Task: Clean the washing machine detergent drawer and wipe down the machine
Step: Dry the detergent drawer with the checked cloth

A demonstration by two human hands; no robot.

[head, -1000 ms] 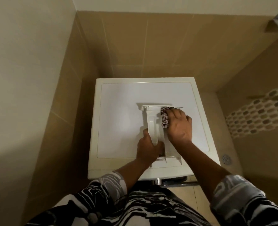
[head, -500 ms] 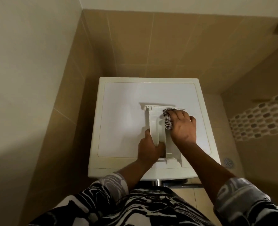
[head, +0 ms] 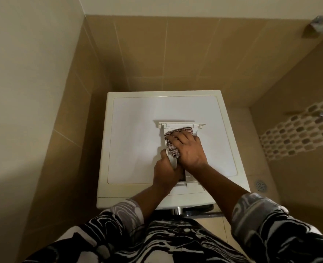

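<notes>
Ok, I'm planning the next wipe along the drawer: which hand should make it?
Right. The right hand holds the checked cloth on the drawer; the left hand grips the drawer's side.

Reaching forward with both bare forearms, converging on the detergent drawer (head: pixel 177 125).

Gripping the drawer's left wall toward its near end with the left hand (head: pixel 165 172), laying the thumb up along the wall's outer side and curling the fingers inward, out of sight. Pressing down into the drawer's far half with the right hand (head: pixel 190 149), keeping knuckles up and bending the fingers over a bunched checked cloth (head: pixel 173 149). Angling the right wrist in from the drawer's right, just beside the left hand.
</notes>
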